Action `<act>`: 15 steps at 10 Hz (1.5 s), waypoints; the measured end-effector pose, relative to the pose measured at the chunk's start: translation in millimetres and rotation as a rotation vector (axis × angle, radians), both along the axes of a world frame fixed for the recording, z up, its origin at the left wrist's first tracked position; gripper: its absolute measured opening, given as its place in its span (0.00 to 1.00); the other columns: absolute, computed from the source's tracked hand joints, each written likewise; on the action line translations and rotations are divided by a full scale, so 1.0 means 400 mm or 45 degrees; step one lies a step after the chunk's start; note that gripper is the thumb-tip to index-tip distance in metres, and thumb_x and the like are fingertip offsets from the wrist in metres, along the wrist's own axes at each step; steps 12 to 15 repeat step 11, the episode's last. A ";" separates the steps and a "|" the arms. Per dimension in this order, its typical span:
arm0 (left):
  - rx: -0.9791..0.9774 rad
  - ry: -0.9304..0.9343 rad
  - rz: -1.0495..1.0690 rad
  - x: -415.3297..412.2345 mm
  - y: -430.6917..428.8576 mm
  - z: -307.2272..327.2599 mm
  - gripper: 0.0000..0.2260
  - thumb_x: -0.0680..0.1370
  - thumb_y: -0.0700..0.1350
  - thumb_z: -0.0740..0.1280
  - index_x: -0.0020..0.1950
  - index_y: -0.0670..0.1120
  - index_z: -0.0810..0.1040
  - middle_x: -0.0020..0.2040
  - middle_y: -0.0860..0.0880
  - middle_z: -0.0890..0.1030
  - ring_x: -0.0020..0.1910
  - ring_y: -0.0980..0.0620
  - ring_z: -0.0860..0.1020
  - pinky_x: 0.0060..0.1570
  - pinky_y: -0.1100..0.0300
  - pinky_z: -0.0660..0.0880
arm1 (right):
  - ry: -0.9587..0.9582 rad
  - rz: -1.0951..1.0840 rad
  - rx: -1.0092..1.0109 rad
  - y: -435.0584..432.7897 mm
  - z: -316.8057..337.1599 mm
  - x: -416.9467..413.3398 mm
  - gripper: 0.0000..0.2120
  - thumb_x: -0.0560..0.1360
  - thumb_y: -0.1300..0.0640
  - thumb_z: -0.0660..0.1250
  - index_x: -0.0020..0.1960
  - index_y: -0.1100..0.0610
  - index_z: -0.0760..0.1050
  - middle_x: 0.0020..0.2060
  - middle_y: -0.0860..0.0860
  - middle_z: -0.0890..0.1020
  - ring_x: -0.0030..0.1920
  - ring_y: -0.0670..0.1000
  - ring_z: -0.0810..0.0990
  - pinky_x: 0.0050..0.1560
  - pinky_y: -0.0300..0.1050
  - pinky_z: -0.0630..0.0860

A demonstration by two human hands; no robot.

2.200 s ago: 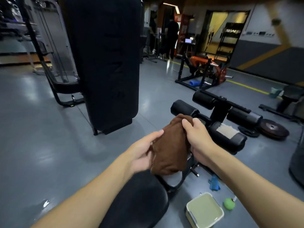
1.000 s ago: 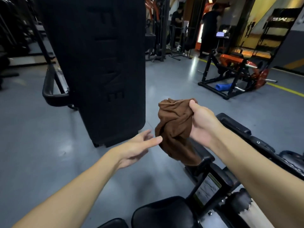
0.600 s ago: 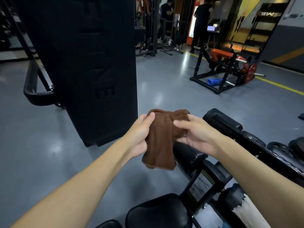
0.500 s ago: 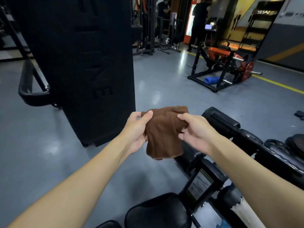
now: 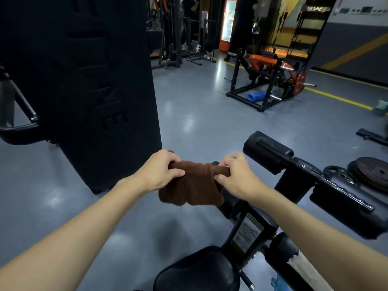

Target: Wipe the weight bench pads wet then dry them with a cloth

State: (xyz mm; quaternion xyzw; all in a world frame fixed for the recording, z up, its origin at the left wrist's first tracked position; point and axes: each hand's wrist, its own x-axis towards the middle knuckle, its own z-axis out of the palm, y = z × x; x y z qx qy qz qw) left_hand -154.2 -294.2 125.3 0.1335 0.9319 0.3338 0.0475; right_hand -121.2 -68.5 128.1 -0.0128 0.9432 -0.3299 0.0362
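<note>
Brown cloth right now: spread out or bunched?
Partly spread, not flat. The left hand and right hand each grip one top end of the brown cloth; the rest hangs in loose folds.

We see a dim gym lit from above: pale glare patches lie on the grey floor [image 5: 189, 122] beyond the left hand [image 5: 161, 173] and right hand [image 5: 237, 177], with more to their left. The brightest spots sit far beyond the hands, a lit fridge [image 5: 227, 22] and an orange glow to its right. The black panel [image 5: 84, 80] left of the hands is sunk in shadow. A soft shadow lies on the floor below the cloth [image 5: 193, 185]. Lines bow toward the edges; the far machines [image 5: 266, 80] look soft.
</note>
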 end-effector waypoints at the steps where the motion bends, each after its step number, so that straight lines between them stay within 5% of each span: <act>1: 0.019 -0.056 -0.050 -0.026 0.022 -0.030 0.05 0.77 0.47 0.71 0.47 0.48 0.77 0.57 0.50 0.66 0.55 0.54 0.70 0.58 0.63 0.66 | -0.122 -0.094 -0.304 0.013 -0.031 0.005 0.05 0.77 0.61 0.64 0.45 0.54 0.71 0.41 0.52 0.78 0.44 0.52 0.79 0.45 0.48 0.78; 3: 0.109 -0.190 0.012 -0.107 0.122 -0.052 0.03 0.75 0.43 0.71 0.44 0.45 0.78 0.41 0.48 0.81 0.39 0.52 0.78 0.42 0.58 0.74 | -0.417 -0.348 -0.922 0.045 -0.097 -0.007 0.05 0.79 0.65 0.65 0.54 0.59 0.74 0.50 0.60 0.81 0.50 0.59 0.83 0.42 0.53 0.84; 4: 0.103 -0.209 0.036 -0.185 0.199 -0.083 0.05 0.74 0.42 0.71 0.48 0.45 0.81 0.46 0.46 0.83 0.46 0.49 0.81 0.49 0.55 0.77 | -0.450 -0.478 -1.031 0.088 -0.141 -0.056 0.05 0.79 0.63 0.66 0.54 0.57 0.73 0.52 0.60 0.81 0.51 0.60 0.83 0.40 0.52 0.84; 5: -0.104 -0.158 -0.008 -0.276 0.287 -0.171 0.26 0.73 0.49 0.72 0.70 0.50 0.72 0.68 0.44 0.73 0.68 0.43 0.72 0.66 0.49 0.71 | -0.367 -0.709 -0.859 0.153 -0.224 -0.132 0.06 0.78 0.61 0.65 0.54 0.55 0.71 0.54 0.58 0.79 0.52 0.58 0.81 0.46 0.54 0.82; 6: -0.438 -0.304 -0.197 -0.306 0.358 -0.325 0.38 0.74 0.55 0.70 0.79 0.59 0.54 0.79 0.41 0.52 0.78 0.38 0.53 0.73 0.40 0.59 | -0.383 -0.624 -0.037 0.206 -0.332 -0.169 0.20 0.78 0.54 0.63 0.69 0.49 0.65 0.65 0.57 0.70 0.64 0.61 0.71 0.64 0.57 0.70; 7: -0.578 -0.491 -0.270 -0.283 0.391 -0.449 0.33 0.80 0.58 0.63 0.79 0.64 0.47 0.81 0.45 0.38 0.79 0.39 0.41 0.74 0.38 0.54 | -0.463 -0.404 0.200 0.207 -0.399 -0.170 0.22 0.80 0.50 0.58 0.74 0.44 0.62 0.67 0.56 0.67 0.67 0.62 0.68 0.67 0.59 0.62; 8: -0.642 -0.456 -0.248 -0.268 0.390 -0.449 0.30 0.81 0.58 0.59 0.77 0.67 0.45 0.80 0.50 0.35 0.79 0.41 0.40 0.73 0.34 0.51 | -0.446 -0.377 0.237 0.206 -0.408 -0.177 0.22 0.80 0.49 0.57 0.74 0.45 0.63 0.66 0.57 0.68 0.67 0.63 0.68 0.68 0.61 0.61; 9: -0.527 -0.410 -0.195 -0.278 0.367 -0.407 0.29 0.80 0.55 0.61 0.78 0.64 0.53 0.81 0.49 0.42 0.79 0.42 0.45 0.74 0.39 0.54 | -0.497 -0.353 0.289 0.209 -0.374 -0.180 0.21 0.80 0.49 0.58 0.73 0.46 0.65 0.66 0.57 0.69 0.67 0.62 0.68 0.68 0.60 0.60; 10: -0.346 -0.381 -0.090 -0.263 0.322 -0.300 0.23 0.80 0.49 0.62 0.75 0.54 0.67 0.77 0.44 0.62 0.75 0.44 0.63 0.72 0.51 0.63 | -0.432 -0.296 0.309 0.198 -0.312 -0.189 0.18 0.80 0.51 0.58 0.69 0.50 0.70 0.65 0.56 0.70 0.66 0.61 0.67 0.68 0.59 0.60; 11: -0.089 -0.332 0.118 -0.242 0.241 -0.187 0.16 0.80 0.44 0.62 0.67 0.48 0.75 0.64 0.45 0.76 0.60 0.48 0.75 0.56 0.61 0.69 | -0.329 -0.175 0.206 0.154 -0.227 -0.207 0.13 0.79 0.55 0.57 0.60 0.49 0.75 0.62 0.54 0.75 0.65 0.60 0.70 0.67 0.56 0.63; 15: -0.089 -0.332 0.118 -0.242 0.241 -0.187 0.16 0.80 0.44 0.62 0.67 0.48 0.75 0.64 0.45 0.76 0.60 0.48 0.75 0.56 0.61 0.69 | -0.329 -0.175 0.206 0.154 -0.227 -0.207 0.13 0.79 0.55 0.57 0.60 0.49 0.75 0.62 0.54 0.75 0.65 0.60 0.70 0.67 0.56 0.63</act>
